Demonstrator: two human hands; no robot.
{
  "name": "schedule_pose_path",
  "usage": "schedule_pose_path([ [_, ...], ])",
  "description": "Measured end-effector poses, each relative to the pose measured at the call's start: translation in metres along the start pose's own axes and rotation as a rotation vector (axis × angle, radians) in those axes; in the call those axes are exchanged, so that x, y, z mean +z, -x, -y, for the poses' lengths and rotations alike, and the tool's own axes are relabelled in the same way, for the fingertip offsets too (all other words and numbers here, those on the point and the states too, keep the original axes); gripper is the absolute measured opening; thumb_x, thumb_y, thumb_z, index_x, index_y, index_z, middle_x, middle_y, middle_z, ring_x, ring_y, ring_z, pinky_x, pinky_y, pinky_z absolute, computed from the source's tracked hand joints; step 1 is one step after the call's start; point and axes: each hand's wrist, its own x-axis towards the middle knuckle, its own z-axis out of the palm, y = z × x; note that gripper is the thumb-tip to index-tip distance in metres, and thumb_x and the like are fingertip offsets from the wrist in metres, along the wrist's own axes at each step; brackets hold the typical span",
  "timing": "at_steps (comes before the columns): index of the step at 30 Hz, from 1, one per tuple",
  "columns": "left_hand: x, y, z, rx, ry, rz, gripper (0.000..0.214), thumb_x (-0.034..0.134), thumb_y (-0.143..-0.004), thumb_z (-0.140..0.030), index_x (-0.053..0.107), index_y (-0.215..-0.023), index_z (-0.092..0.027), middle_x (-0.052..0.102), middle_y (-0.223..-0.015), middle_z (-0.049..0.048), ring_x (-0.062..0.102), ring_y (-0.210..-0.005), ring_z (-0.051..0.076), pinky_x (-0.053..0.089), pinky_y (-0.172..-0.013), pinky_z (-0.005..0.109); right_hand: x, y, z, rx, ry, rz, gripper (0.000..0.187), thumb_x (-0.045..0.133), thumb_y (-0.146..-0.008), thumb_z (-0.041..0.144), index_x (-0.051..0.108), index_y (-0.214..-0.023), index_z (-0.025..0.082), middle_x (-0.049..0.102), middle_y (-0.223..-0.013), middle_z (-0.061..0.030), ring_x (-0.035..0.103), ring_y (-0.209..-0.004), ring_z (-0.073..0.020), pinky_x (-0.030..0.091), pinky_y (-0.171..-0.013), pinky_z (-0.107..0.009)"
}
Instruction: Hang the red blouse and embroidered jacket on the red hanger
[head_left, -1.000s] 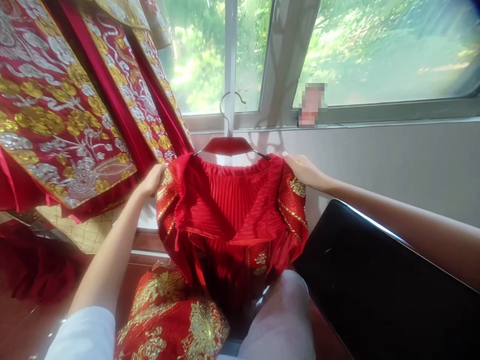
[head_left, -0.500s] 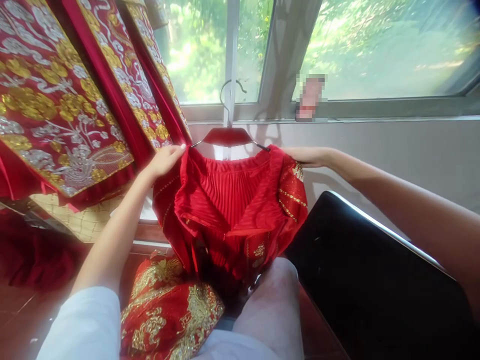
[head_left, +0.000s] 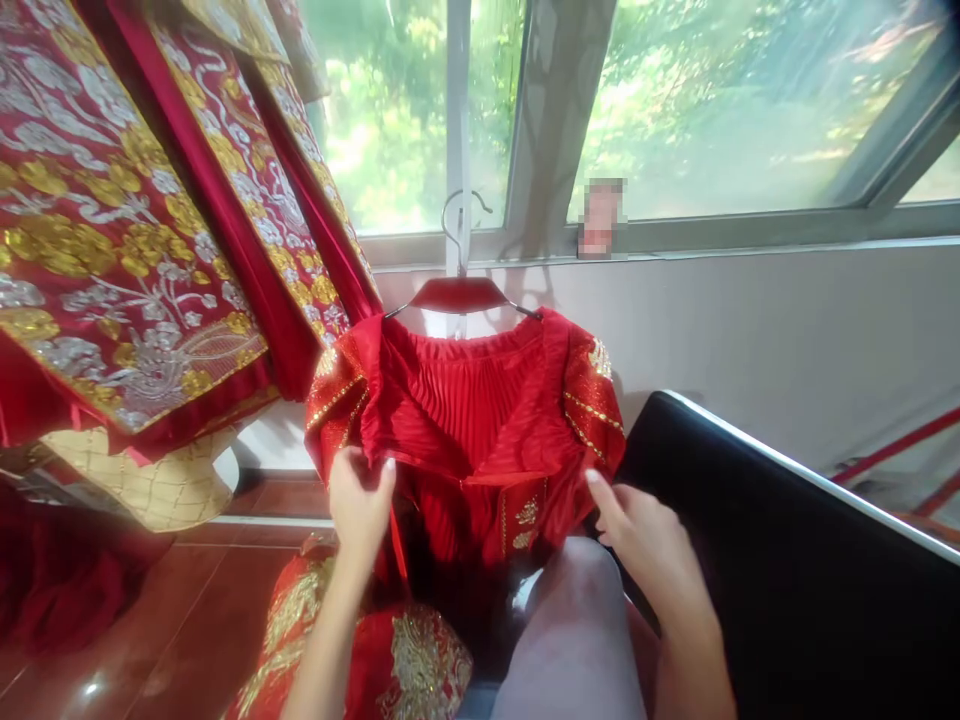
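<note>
A red jacket (head_left: pixel 480 410) with a pleated inside and gold trim on its sleeves hangs from a hanger (head_left: pixel 459 293) with a dark red middle and a metal hook. At its left front is my left hand (head_left: pixel 360 505), thumb and fingers apart, close against the cloth. My right hand (head_left: pixel 641 525) is by the right sleeve, thumb raised and apart from the fingers, whose tips are partly hidden. Below, a red cloth with gold embroidery (head_left: pixel 420 660) lies beside my leg.
Red garments with gold and silver embroidery (head_left: pixel 142 220) hang at the left. A woven cream container (head_left: pixel 150 480) stands below them. On the right is a black panel with a pale edge (head_left: pixel 765 580). Windows (head_left: pixel 735 110) run behind the hanger above a pale wall (head_left: pixel 750 320).
Both hands have let go of the jacket's shoulders and come down and closer to me, to the front and sleeve. The jacket stays hanging; the view has shifted slightly.
</note>
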Motion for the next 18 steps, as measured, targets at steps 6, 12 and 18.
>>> schedule_pose_path([
  [6, 0.024, -0.003, -0.013, -0.073, 0.043, 0.207, 0.034, 0.046, -0.089, -0.048, 0.060, -0.085, -0.017, 0.067, -0.078, 0.0070, 0.063, -0.073, 0.021, 0.045, -0.068, 0.030, 0.053, -0.017, 0.022, -0.079, -0.136, -0.091, 0.030, 0.049, -0.081, 0.047, 0.059, -0.074, 0.019, 0.070, -0.078, -0.0120, 0.063, -0.070, -0.0232, 0.041, -0.065, -0.031],
  [12, 0.008, -0.006, -0.062, 0.141, -0.293, 0.361, 0.037, 0.035, -0.094, -0.037, 0.063, -0.081, -0.016, 0.068, -0.073, 0.0089, 0.065, -0.070, 0.022, 0.038, -0.060, 0.028, 0.036, 0.001, 0.072, -0.069, 0.011, -0.286, 0.023, 0.051, -0.080, 0.034, 0.051, -0.061, 0.020, 0.062, -0.064, -0.0057, 0.050, -0.056, -0.0161, 0.031, -0.057, -0.029],
  [18, -0.029, -0.012, -0.060, 0.116, -0.649, 0.475, 0.040, 0.038, -0.092, -0.042, 0.062, -0.071, -0.018, 0.068, -0.070, 0.0101, 0.066, -0.066, 0.025, 0.031, -0.055, 0.029, 0.048, 0.041, 0.041, -0.123, -0.213, -0.547, 0.023, 0.058, -0.078, 0.036, 0.057, -0.092, 0.018, 0.065, -0.087, -0.0077, 0.057, -0.063, -0.0149, 0.045, -0.063, -0.027],
])
